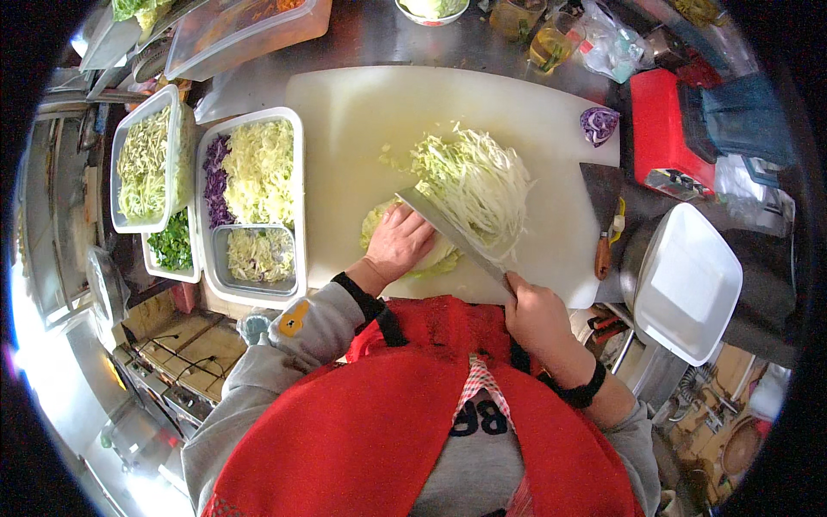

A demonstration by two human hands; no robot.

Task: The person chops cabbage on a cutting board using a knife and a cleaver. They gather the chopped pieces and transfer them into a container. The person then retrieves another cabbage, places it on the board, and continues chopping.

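Note:
My right hand [539, 316] grips the handle of a large knife [452, 236], whose blade slants up and left across the cutting board. My left hand [399, 240] presses on a piece of green cabbage [439, 258], fingertips close by the blade. The cabbage lies partly hidden beneath that hand and the knife. On the blade's far side is a loose heap of shredded cabbage [478, 181]. All of this rests on a white plastic cutting board [349, 129]. A wedge of purple cabbage [599, 126] sits at the board's right edge.
Left of the board, a white tray [301, 174] holds shredded green and purple cabbage and a smaller tub [294, 258]. Farther left stands another tub [174, 161] of shreds. A wide scraper [602, 200] overlaps the right edge; beyond are a white basin [694, 284] and a red appliance [659, 129].

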